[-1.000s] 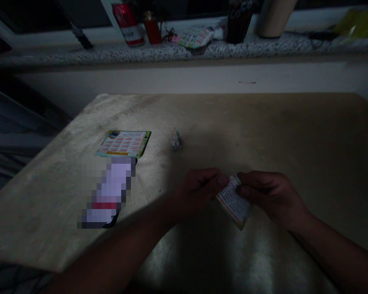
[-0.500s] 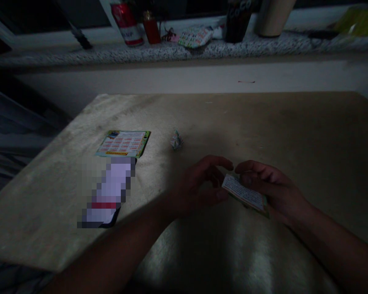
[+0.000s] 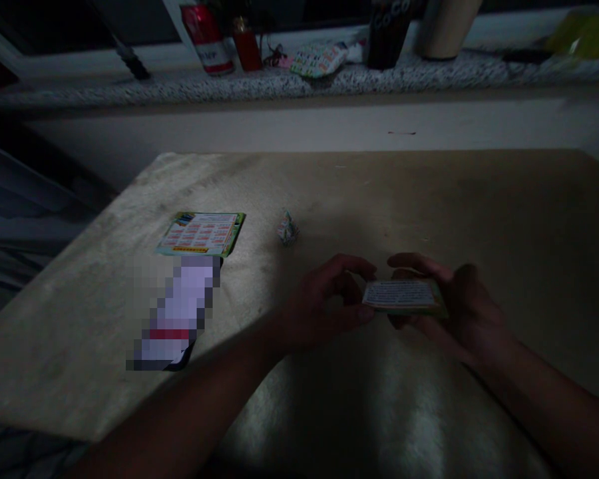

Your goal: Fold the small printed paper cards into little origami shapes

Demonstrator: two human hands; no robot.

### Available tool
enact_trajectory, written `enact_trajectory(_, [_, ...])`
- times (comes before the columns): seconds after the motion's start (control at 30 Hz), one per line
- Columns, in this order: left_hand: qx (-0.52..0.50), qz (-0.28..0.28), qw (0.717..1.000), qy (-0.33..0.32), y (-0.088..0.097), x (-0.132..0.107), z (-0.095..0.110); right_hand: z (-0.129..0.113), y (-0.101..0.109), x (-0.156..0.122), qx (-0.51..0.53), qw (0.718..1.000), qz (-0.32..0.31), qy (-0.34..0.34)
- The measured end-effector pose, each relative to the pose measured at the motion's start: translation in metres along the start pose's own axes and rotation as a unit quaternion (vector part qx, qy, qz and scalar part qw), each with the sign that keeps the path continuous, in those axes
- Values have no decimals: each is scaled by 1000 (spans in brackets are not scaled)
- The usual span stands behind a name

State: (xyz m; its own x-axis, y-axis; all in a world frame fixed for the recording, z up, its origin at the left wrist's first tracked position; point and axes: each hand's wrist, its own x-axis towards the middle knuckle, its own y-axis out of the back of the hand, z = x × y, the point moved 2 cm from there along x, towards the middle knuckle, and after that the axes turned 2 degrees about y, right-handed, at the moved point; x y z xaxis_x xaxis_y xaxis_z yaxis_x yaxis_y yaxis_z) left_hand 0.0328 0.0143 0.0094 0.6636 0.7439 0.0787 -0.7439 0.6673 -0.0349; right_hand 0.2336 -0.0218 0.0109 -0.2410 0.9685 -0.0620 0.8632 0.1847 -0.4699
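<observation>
Above the table, a small printed card (image 3: 400, 294) with rows of fine text and a green edge is held between my two hands, its face tilted. My left hand (image 3: 332, 303) pinches the card's left end, thumb low and fingers curled above. My right hand (image 3: 466, 309) cradles the right end, some fingers behind and beneath it and its thumb raised off the face. Whether more cards lie under this one cannot be made out. To the left on the table lies a larger green-edged printed sheet (image 3: 202, 233).
A phone (image 3: 184, 309) with a blurred-out screen lies below the sheet. A crumpled patterned wrapper (image 3: 287, 229) sits mid-table. On the granite sill (image 3: 259, 85) stand a red can (image 3: 207, 40), a red bottle (image 3: 247, 45), a dark cup (image 3: 387, 36) and a beige tumbler (image 3: 446, 30).
The card has swung from slanting down rightward to nearly level. My right hand has turned and its thumb has lifted off the card. My left hand has closed on the card's left end.
</observation>
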Motion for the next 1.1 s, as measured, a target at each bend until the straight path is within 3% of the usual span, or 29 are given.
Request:
enact_trajectory(0.1, [32, 14, 999, 39, -2, 1, 2, 4, 0, -1, -32, 999, -1, 30])
enact_trajectory(0.2, [58, 17, 995, 74, -5, 1, 5, 4, -2, -4, -131, 989, 55, 47])
enact_trajectory(0.37, [76, 16, 995, 62, -8, 2, 8, 2, -10, -8, -253, 961, 86, 65])
enact_trajectory(0.57, [88, 16, 994, 64, -8, 1, 6, 3, -11, -7, -261, 957, 75, 102])
enact_trajectory(0.87, [-48, 26, 998, 33, -4, -3, -3, 5, -3, -9, -257, 958, 37, 125])
enact_trajectory(1.1, [-62, 38, 997, 26, -3, -4, -9, 4, -1, -9, -238, 959, 47, 146])
